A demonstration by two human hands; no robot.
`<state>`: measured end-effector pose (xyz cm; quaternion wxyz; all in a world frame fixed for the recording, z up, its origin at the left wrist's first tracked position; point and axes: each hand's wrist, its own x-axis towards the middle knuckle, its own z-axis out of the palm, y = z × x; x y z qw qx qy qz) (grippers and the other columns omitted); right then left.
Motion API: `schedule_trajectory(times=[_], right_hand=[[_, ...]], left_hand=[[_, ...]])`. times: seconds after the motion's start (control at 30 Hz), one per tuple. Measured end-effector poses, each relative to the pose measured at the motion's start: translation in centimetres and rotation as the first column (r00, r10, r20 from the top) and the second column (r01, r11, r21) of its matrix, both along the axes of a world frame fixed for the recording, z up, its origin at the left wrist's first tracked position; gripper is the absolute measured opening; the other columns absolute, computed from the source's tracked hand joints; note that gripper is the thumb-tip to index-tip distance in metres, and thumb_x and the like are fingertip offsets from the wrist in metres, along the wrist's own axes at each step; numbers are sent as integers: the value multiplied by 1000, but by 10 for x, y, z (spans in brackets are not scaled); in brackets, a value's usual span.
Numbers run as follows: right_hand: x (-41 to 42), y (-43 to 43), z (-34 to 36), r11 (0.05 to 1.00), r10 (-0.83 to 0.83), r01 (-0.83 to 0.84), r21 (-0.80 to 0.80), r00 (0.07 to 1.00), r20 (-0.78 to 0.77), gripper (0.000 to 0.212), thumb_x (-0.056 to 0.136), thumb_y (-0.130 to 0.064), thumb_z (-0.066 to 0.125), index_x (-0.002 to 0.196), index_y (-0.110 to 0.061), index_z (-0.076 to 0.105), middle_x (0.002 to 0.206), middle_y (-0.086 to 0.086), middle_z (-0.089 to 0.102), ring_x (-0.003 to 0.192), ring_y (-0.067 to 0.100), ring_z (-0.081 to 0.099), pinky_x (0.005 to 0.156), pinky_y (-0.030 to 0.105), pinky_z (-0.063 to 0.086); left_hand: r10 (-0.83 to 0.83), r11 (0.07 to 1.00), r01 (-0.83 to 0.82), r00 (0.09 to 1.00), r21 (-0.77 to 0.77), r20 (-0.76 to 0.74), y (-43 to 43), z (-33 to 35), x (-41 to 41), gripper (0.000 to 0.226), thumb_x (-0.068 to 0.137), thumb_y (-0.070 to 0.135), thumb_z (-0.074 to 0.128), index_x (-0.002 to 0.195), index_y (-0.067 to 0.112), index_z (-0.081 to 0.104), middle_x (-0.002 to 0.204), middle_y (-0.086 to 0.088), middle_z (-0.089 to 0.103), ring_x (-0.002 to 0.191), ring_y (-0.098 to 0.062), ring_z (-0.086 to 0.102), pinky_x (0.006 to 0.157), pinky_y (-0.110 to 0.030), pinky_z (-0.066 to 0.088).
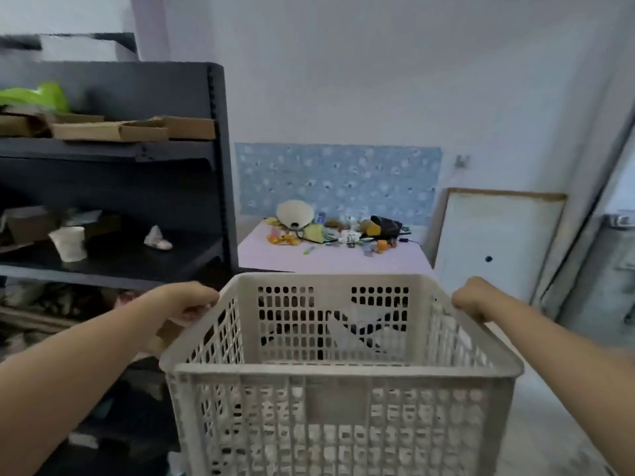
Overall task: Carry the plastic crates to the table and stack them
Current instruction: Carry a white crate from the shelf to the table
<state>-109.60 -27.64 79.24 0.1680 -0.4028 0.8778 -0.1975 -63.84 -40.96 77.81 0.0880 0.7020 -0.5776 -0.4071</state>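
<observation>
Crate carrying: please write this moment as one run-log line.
phase: carry | left hand: grips crate left rim | right hand: grips right rim | crate: lifted, empty | table: ahead, cluttered at back

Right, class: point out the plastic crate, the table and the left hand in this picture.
plastic crate (340, 369): head view, on the near rim.
table (330, 261): head view, on the bare pink top in front of the clutter.
left hand (187, 302): head view, on the back of the hand gripping the crate's left rim.
</observation>
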Motion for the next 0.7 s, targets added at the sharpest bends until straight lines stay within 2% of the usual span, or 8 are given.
schedule_trajectory(times=[0.07,0.17,0.3,0.43,0.53,0.6,0.67,0.7], right_hand=[[-37,-19,-19,997,-68,67,22,997,23,27,86,-7,50,62,-7,39,61,11,42,55,23,39,54,30,39],[-94,-66,-49,979,-175,168,119,983,52,27,88,-6,47,63,-7,37,57,8,36,48,19,34,46,23,30],[-161,-133,-89,946,-265,245,214,962,67,20,88,-4,44,69,-5,41,61,10,42,51,20,37,47,23,30],[-205,-188,-123,929,-302,266,258,947,113,11,90,-5,43,95,4,45,65,11,44,53,21,38,49,26,33],[-230,-224,-149,915,-336,289,283,932,137,18,91,-3,43,106,5,46,70,16,49,57,24,42,51,29,37],[-251,-252,-169,911,-357,303,279,919,166,27,89,1,45,115,8,50,80,20,55,67,29,47,57,33,40],[-269,-285,-188,892,-381,319,320,912,154,9,86,6,48,94,3,51,75,16,50,65,27,43,57,34,38],[-276,-298,-199,885,-391,324,336,907,156,10,84,8,48,79,0,47,68,12,43,60,25,38,56,34,35]], left_hand=[[-33,998,35,998,56,-45,-49,-17,-41,28,90,9,48,63,9,42,45,-1,28,35,-13,21,42,-20,20],[-101,984,110,992,142,-74,-135,-53,-106,31,88,9,50,60,13,39,51,-1,26,41,-13,20,45,-22,18],[-192,961,190,981,202,-10,-224,-95,-186,35,89,10,46,56,13,38,47,-2,28,36,-15,23,39,-18,27],[-225,955,217,974,203,20,-290,-132,-243,34,93,19,45,61,7,46,40,-2,41,31,-16,39,43,-22,42],[-225,951,216,974,220,16,-330,-157,-274,29,94,21,47,78,0,57,53,-11,58,44,-24,59,54,-32,55],[-205,956,198,979,215,12,-355,-168,-293,24,94,18,48,91,-5,58,66,-16,62,51,-26,63,50,-32,57],[-215,953,203,976,226,31,-386,-188,-310,22,92,13,51,99,-8,55,65,-14,60,45,-22,61,41,-27,52],[-223,951,207,973,230,50,-396,-196,-316,22,92,12,52,101,-8,53,64,-13,60,40,-19,61,39,-25,50]])
